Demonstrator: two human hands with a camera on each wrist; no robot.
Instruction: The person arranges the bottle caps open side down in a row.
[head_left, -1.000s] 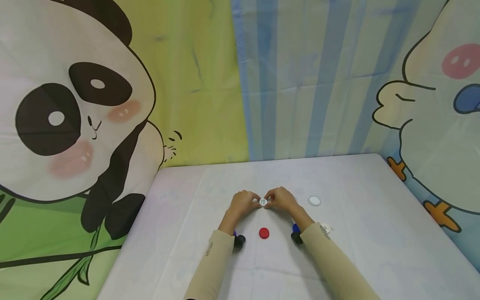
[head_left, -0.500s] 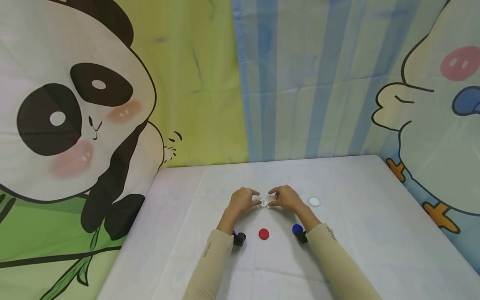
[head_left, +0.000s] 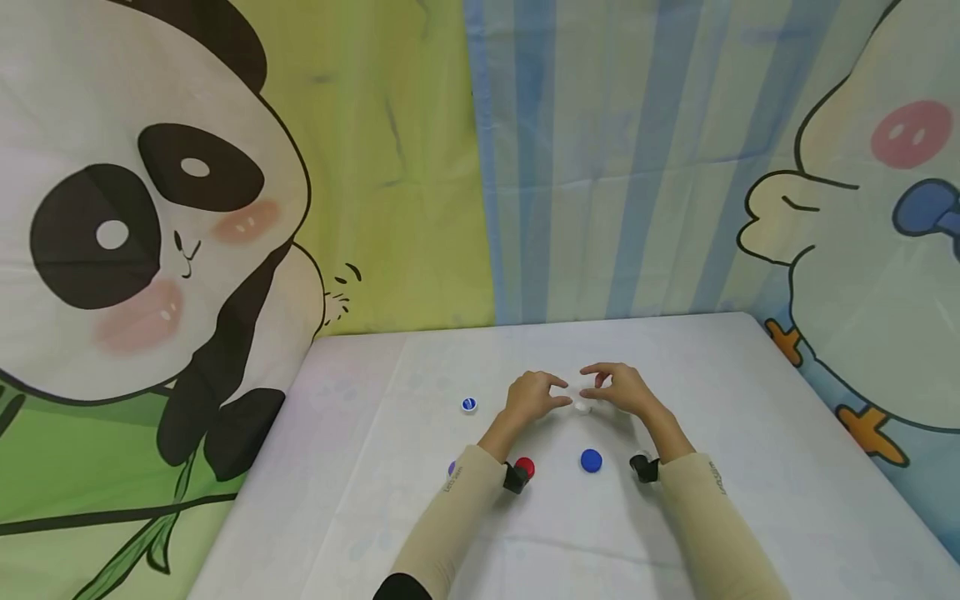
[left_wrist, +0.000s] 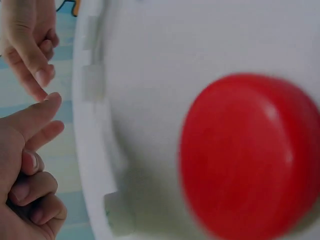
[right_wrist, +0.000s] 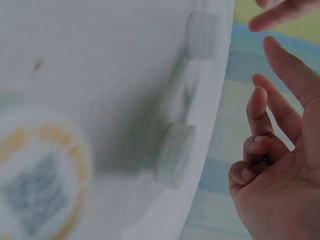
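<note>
In the head view, my left hand (head_left: pixel 534 396) and my right hand (head_left: pixel 618 387) face each other above the white table. Thumbs and index fingers are stretched out with nothing between them. A small white bottle cap (head_left: pixel 582 407) lies just under the fingertips; whether any finger touches it I cannot tell. Nearer are a blue cap (head_left: pixel 591 461) and a red cap (head_left: pixel 525 467), the latter partly behind the left wrist camera. The red cap (left_wrist: pixel 245 155) fills much of the left wrist view. A white cap with orange print (right_wrist: pixel 40 185) looms in the right wrist view.
A blue-and-white cap (head_left: pixel 468 405) lies left of the hands. A purple cap (head_left: pixel 452 468) is mostly covered by the left sleeve. The white table (head_left: pixel 375 500) ends at a printed cloth backdrop (head_left: pixel 600 208).
Both hands pinched a small white cap at the middle, then let go and moved right to another white cap. The released cap is now out of sight; the blue-and-white cap has come into view.
</note>
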